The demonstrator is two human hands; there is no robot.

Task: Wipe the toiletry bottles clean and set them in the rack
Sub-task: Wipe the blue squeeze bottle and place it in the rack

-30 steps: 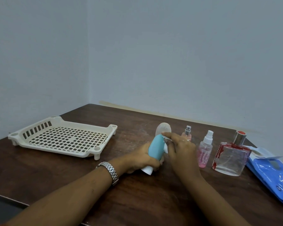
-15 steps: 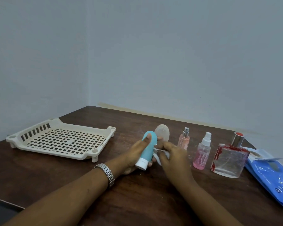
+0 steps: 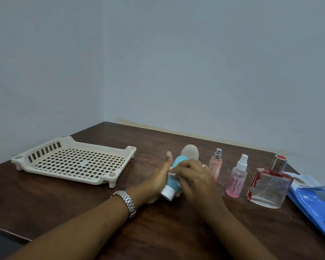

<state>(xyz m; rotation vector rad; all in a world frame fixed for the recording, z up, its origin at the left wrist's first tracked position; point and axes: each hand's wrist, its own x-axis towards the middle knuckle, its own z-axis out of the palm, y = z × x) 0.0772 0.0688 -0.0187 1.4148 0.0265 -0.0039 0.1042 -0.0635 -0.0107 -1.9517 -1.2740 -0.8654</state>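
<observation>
A light blue squeeze bottle [image 3: 174,180] with a white cap [image 3: 167,193] lies tilted in my left hand [image 3: 158,181], cap toward me, thumb sticking up beside it. My right hand [image 3: 193,177] covers the bottle's upper side and presses a white wipe [image 3: 172,170] against it; only a corner of the wipe shows. The cream perforated rack [image 3: 73,162] stands to the left with nothing in it. To the right stand a peach spray bottle [image 3: 215,166], a pink spray bottle [image 3: 236,180] and a square glass perfume bottle [image 3: 268,186].
A pale oval bottle [image 3: 189,152] stands just behind my hands. A blue wipe pack [image 3: 317,203] lies at the table's right edge, its flap lifted. The dark wooden table [image 3: 64,199] meets the wall at the back and left.
My right hand has slid over the top of the blue bottle, hiding most of the wipe. The bottle has tilted lower, with its cap closer to me.
</observation>
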